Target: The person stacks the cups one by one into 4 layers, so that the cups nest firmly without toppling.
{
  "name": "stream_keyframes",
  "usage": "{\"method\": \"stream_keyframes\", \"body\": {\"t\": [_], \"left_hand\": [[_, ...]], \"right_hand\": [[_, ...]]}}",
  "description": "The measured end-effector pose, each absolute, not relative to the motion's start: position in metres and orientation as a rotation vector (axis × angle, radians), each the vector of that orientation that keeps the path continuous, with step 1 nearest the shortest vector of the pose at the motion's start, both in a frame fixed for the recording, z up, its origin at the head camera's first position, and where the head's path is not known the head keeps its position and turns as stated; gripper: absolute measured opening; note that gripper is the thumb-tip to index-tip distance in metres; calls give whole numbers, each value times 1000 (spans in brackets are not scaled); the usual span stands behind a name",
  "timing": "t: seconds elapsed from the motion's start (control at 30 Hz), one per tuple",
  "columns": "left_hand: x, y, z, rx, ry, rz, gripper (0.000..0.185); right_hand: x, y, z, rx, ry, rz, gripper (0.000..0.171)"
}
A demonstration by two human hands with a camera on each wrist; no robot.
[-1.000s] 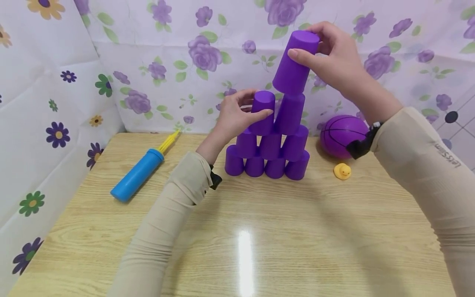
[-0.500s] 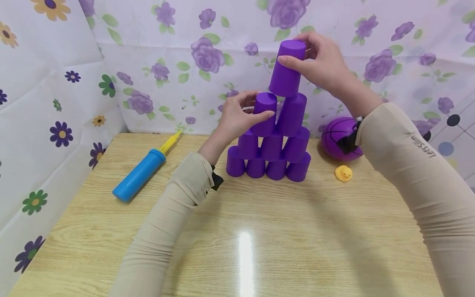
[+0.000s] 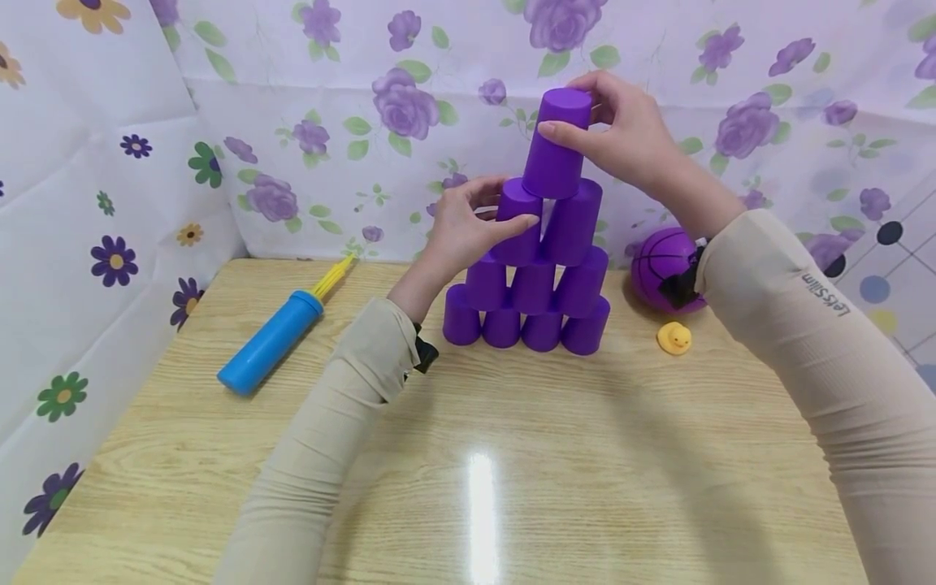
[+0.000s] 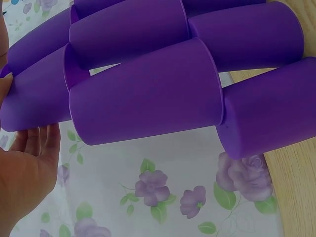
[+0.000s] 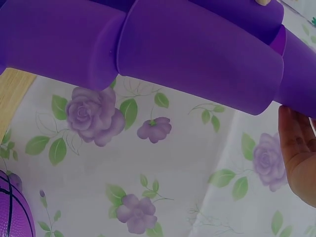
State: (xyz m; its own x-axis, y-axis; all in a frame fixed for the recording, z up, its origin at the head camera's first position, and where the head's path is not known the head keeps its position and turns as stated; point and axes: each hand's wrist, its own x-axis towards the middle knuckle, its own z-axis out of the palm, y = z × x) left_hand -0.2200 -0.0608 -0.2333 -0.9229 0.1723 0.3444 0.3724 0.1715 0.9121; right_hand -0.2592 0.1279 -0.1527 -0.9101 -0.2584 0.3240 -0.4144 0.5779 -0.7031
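Upside-down purple cups form a pyramid, with several in the bottom row (image 3: pixel 500 329), three above and two in the third row. My right hand (image 3: pixel 632 134) grips the top cup (image 3: pixel 556 158), thumb in front and fingers behind. That cup's rim sits over the tops of both third-row cups, bridging the gap between them. Around the left third-row cup (image 3: pixel 517 231) my left hand (image 3: pixel 468 231) curls its thumb and fingers; the left wrist view shows those fingers (image 4: pixel 42 140) against its side. The right third-row cup (image 3: pixel 574 223) stands beside it, untouched by either hand.
Left on the wooden table (image 3: pixel 468 439) lies a blue hand pump (image 3: pixel 270 343) with a yellow nozzle. A purple ball (image 3: pixel 665 268) with black lines and a small yellow duck (image 3: pixel 674 338) stand right of the pyramid. A flowered cloth (image 3: pixel 307 122) hangs close behind.
My right hand has brought the top cup down and to the left, from above the right third-row cup onto the two third-row cups. The left hand has kept its place.
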Motion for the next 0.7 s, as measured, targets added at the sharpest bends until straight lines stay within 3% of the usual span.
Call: {"method": "stream_keyframes", "body": {"t": [0.27, 0.47, 0.7], "left_hand": [[-222, -61, -233, -519, -2289, -1855, 53], [-240, -61, -247, -513, -2301, -1798, 55], [-247, -71, -264, -503, -2374, -1559, 78]], "right_hand": [[-258, 129, -155, 619, -2611, 1253, 48], [-259, 133, -159, 689, -2641, 1213, 56], [-257, 152, -177, 819, -2522, 1225, 61]]}}
